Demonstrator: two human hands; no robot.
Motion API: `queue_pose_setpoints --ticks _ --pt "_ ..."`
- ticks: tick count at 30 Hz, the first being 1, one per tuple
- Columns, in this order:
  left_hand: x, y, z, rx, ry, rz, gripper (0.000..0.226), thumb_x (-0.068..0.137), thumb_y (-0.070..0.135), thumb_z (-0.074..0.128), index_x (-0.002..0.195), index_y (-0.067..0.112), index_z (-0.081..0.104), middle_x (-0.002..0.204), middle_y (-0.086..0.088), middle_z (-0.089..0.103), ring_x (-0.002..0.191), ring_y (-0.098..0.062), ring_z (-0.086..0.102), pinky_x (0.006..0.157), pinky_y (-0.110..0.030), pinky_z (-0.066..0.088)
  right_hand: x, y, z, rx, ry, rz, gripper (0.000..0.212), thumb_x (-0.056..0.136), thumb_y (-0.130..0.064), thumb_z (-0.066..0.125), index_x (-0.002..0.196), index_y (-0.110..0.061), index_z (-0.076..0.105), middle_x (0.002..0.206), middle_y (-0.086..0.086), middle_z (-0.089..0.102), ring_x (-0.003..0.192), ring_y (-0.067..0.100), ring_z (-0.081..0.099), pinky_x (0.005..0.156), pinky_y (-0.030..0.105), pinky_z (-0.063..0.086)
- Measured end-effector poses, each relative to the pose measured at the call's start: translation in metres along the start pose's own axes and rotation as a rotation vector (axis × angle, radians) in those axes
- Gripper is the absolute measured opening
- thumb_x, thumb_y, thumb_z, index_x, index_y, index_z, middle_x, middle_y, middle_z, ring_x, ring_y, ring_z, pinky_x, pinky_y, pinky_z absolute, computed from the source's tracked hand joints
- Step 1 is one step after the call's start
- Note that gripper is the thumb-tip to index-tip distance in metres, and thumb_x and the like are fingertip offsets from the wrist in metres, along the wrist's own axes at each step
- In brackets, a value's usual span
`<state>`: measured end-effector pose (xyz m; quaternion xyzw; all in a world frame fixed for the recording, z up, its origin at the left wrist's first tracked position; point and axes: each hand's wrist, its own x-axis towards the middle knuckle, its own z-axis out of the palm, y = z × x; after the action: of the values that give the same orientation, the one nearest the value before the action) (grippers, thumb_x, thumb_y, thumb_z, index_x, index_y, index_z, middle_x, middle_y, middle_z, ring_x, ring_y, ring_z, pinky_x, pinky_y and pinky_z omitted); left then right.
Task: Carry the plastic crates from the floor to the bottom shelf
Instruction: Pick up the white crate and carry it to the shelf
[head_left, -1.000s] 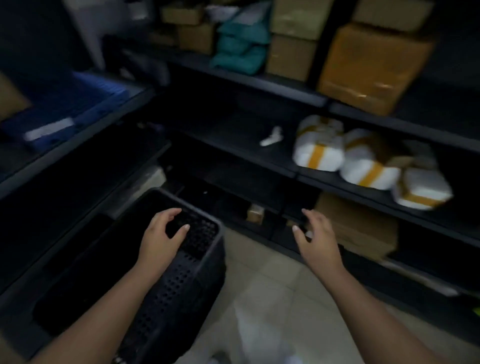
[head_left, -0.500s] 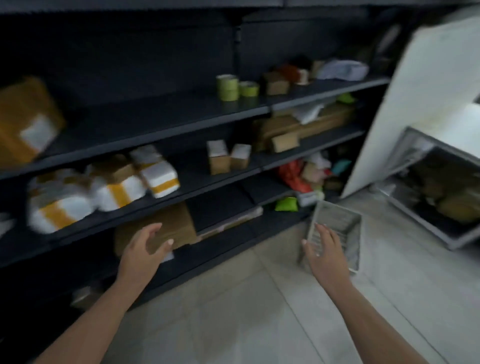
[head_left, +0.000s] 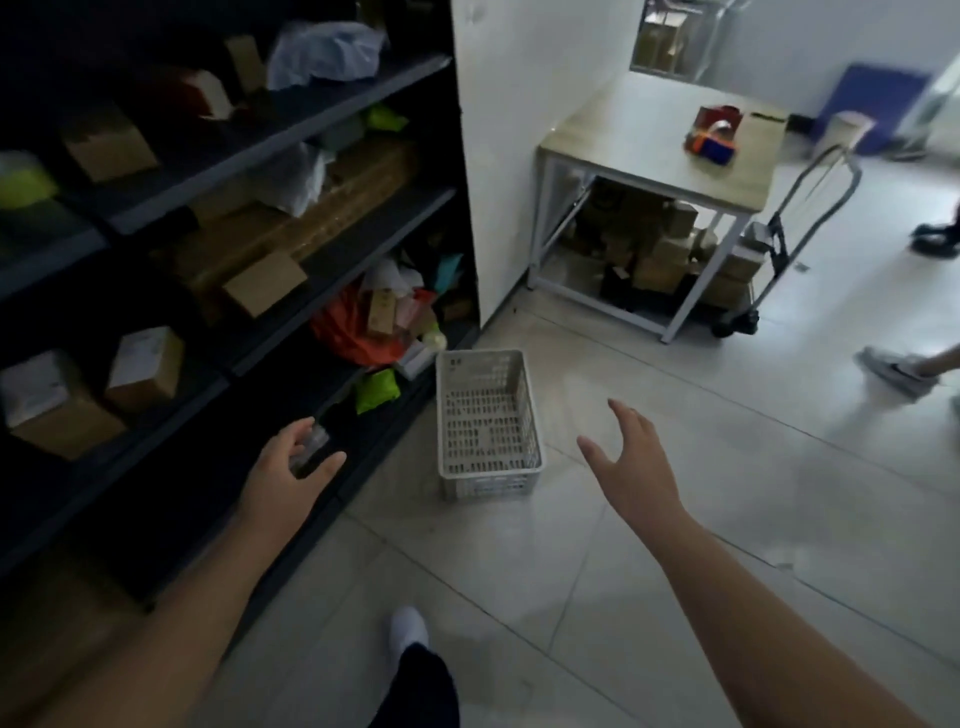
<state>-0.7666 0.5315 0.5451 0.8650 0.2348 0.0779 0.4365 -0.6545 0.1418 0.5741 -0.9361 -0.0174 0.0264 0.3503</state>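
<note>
Head view: the white plastic crate (head_left: 488, 423) sits on the floor (head_left: 675, 519) at centre frame, empty as far as I can see, its far end just beside the foot of the dark shelving (head_left: 322, 218) that fills the left of the frame. My left hand (head_left: 288, 475) is at lower centre-left, fingers loosely spread and holding nothing, in front of the bottom shelf (head_left: 171, 499). My right hand (head_left: 631, 467) is right of the crate, open with fingers splayed, clear of it.

I judge the step to be the reach for this crate. To do it well I would bring one hand to each long rim, grip near the middle of each side so it lifts level, and check for a bare stretch on the bottom shelf, since the part nearest the crate is crowded with bags (head_left: 363, 332). A bench (head_left: 654, 140) stands at upper right, apart from all this.
</note>
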Motion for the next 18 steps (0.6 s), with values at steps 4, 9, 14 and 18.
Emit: queue_pose_setpoints --ticks 4,9,14,18 --pt "0.071 0.003 0.052 -0.057 -0.077 -0.06 0.063 0.086 0.039 0.072 0.141 0.022 0.048 0.14 0.002 0.052 0.121 -0.013 0.049 0.098 -0.039 0.044 0.059 0.014 0.017 -0.021 -0.005 0.065 0.066 0.09 -0.043 0.061 0.146 -0.018 0.037 0.149 0.006 0.041 0.139 0.021 0.035 0.112 0.037 0.031" --pt "0.168 0.005 0.094 -0.085 -0.113 -0.13 0.064 0.086 0.041 0.071 0.142 0.022 0.047 0.141 0.003 0.052 0.122 -0.015 0.051 0.093 -0.039 0.045 0.155 0.005 0.032 -0.075 0.008 0.086 0.066 0.09 -0.045 0.06 0.147 -0.02 0.037 0.151 0.005 0.04 0.139 0.02 0.035 0.113 0.039 0.032" --pt "0.235 0.017 0.123 -0.08 -0.122 -0.163 0.062 0.086 0.041 0.072 0.14 0.023 0.048 0.137 0.005 0.054 0.118 -0.016 0.054 0.089 -0.037 0.046 0.242 -0.005 0.042 -0.113 -0.045 0.077 0.066 0.089 -0.047 0.059 0.146 -0.022 0.037 0.15 0.005 0.04 0.138 0.022 0.037 0.111 0.041 0.035" --pt "0.266 0.013 0.154 -0.09 -0.09 -0.253 0.064 0.083 0.046 0.073 0.139 0.025 0.049 0.133 0.006 0.056 0.114 -0.014 0.055 0.084 -0.034 0.045 0.316 0.0 0.058 -0.153 -0.12 0.031 0.065 0.089 -0.045 0.06 0.145 -0.021 0.039 0.15 0.006 0.041 0.137 0.024 0.039 0.11 0.042 0.036"
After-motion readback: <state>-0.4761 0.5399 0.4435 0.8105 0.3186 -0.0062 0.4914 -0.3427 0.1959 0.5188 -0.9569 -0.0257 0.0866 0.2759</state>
